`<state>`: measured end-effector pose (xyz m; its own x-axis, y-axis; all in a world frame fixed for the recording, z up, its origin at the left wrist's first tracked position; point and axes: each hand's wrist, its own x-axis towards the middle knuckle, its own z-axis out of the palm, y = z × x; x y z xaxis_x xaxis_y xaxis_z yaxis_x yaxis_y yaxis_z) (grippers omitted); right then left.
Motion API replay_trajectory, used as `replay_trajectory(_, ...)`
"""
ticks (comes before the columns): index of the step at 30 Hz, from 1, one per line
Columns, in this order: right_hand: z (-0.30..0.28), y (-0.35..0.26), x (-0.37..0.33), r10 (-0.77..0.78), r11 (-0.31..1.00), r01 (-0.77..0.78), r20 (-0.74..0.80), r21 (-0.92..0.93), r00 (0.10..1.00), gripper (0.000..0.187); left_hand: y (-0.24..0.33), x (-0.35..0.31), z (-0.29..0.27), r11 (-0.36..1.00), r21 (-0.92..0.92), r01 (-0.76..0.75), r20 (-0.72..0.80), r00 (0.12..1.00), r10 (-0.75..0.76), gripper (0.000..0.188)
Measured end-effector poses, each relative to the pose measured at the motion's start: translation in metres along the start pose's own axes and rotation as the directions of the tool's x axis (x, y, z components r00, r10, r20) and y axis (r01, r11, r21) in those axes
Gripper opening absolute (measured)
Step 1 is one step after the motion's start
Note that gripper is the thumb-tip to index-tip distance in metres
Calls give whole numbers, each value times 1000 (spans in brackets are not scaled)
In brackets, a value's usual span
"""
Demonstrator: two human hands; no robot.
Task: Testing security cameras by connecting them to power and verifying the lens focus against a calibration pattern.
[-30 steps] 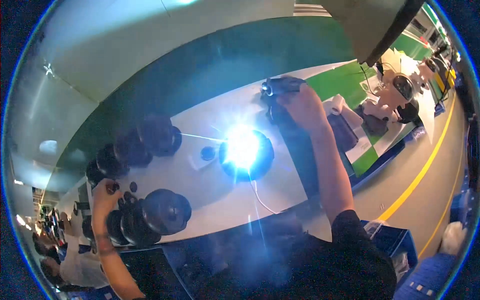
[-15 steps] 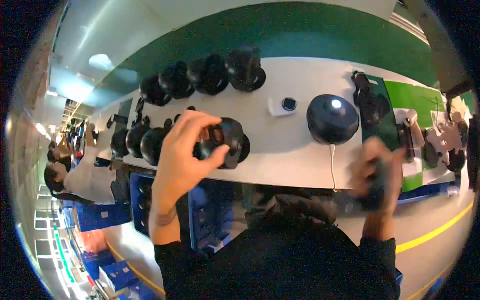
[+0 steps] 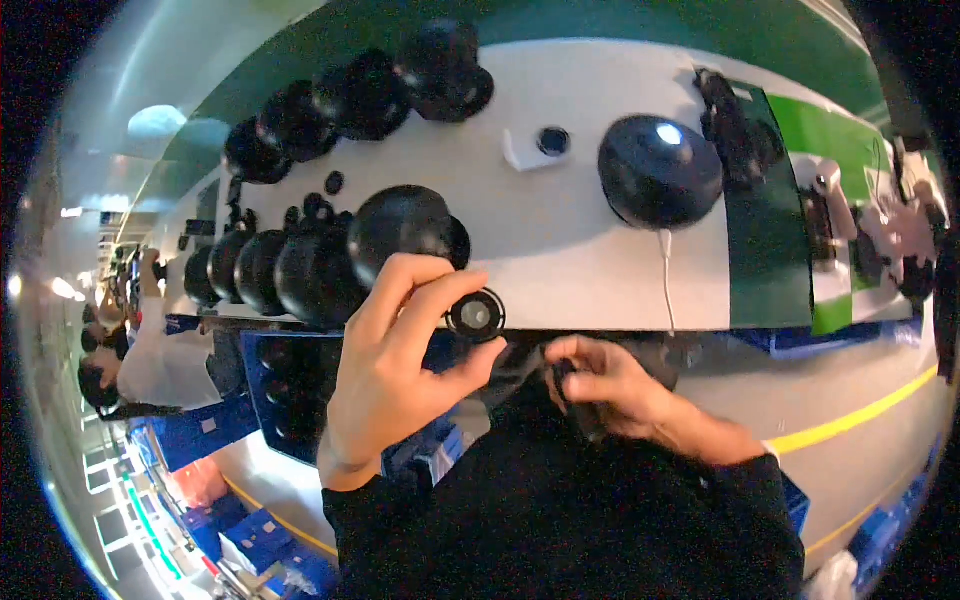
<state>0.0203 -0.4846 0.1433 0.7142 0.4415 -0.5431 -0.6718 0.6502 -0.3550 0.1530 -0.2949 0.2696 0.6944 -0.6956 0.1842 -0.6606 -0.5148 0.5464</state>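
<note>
My left hand (image 3: 395,360) is closed on a small round black part (image 3: 476,316) with a ring-shaped rim and a greyish centre, pinched between thumb and fingers at the table's near edge. Close to my body, my right hand (image 3: 615,392) wraps round a dark elongated object (image 3: 580,403); its kind cannot be made out. Just beyond the left hand stands a glossy black rounded housing (image 3: 395,235) on the white table (image 3: 560,285). Farther right sits a large dark sphere (image 3: 655,180) with a bright reflection and a white cable (image 3: 667,275) running to the edge.
Several black rounded housings (image 3: 360,95) form a back row; several more (image 3: 315,275) stand in the front left row. A white holder (image 3: 520,155) has a small black disc (image 3: 553,140) at it. Dark straps (image 3: 718,105) lie at the right. People sit at left; blue crates (image 3: 215,430) stand below.
My right hand has swung leftward from the table's right side to near my body. My left hand has moved right and lower, and its round part now faces up into view.
</note>
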Motion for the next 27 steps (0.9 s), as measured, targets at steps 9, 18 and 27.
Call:
replay_trajectory(9, 11, -11, 14, -279, 912, 222, 125, 345, 952, 48, -7, -42, 64, 970, -220, 104, -121, 984, -133, 49)
replay_trajectory(18, -3, 11, 32, -339, 935, 327, 78, 136, 938, 41, -7, -42, 78, 993, -96, 73, -112, 990, -83, 50)
replay_trajectory(27, -4, 4, 26, -379, 902, 396, 124, -171, 917, 58, -7, -31, 87, 998, -31, 52, -123, 991, -55, 51)
